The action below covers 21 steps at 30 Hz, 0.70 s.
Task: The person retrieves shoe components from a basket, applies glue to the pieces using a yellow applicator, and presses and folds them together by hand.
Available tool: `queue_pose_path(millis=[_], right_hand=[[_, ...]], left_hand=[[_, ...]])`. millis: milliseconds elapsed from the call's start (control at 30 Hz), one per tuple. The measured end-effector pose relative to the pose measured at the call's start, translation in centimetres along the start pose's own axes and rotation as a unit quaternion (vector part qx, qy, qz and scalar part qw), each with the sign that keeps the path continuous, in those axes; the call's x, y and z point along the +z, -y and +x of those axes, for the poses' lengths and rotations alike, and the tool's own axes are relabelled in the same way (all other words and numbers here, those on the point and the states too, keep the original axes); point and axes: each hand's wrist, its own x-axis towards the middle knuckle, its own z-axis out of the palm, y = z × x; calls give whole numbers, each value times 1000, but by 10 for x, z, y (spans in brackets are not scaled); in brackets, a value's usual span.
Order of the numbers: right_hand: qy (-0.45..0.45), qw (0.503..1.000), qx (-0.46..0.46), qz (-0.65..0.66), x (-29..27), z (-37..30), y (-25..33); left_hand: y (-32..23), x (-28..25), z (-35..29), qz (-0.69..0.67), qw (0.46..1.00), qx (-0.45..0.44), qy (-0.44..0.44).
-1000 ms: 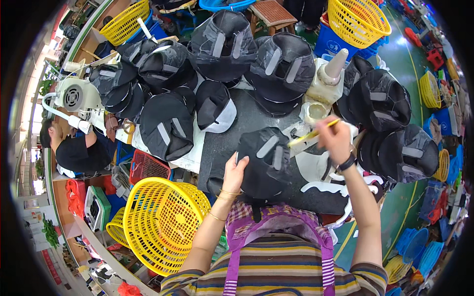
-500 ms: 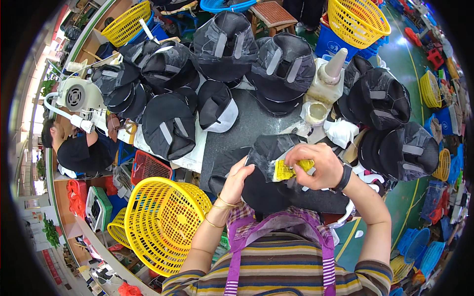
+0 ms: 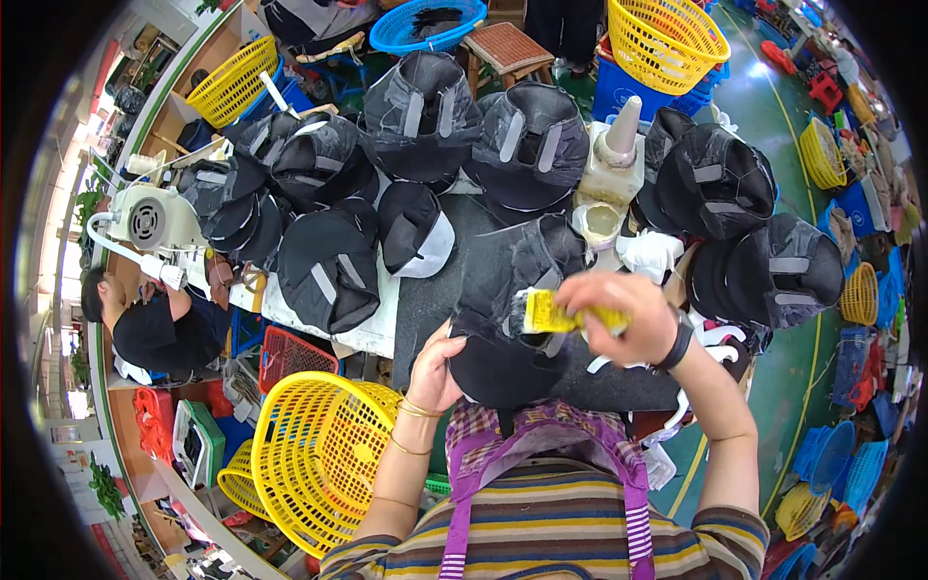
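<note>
as a black cap (image 3: 510, 369) is gripped by the left hand (image 3: 435, 372) and a yellow brush (image 3: 547, 312) by the right hand (image 3: 628, 314), brushing seems underway; steadiness is needed next.

- Large yellow basket (image 3: 324, 454) at lower left, near a red crate (image 3: 292, 338)
- Blue basin (image 3: 392, 31) holding something dark, beside a brown stool (image 3: 509, 46)
- Second yellow basket (image 3: 667, 43), upper right, above a blue bin (image 3: 628, 92)
- Pale machine (image 3: 159, 220) with round vent at left, near a white lamp (image 3: 162, 271)
- Co-worker (image 3: 164, 333) in black, far left
</note>
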Motion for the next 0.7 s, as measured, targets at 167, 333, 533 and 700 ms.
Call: queue_pose_path(millis=[167,333,533,700], right_hand=[[-209,966,87,-127,-24,16,-32],[-218,924,236,-206,-14,-4,-159],[-287,885,351,-105,-10,8,-113],[-117,977,170,49,23,65,9]], left_hand=[[-6,1,-4,-54,998,27,-28],[-17,0,-14,-79,996,52,-9],[-21,-27,-36,-172,984,36,-4],[-24,9,-27,-150,987,58,-3]])
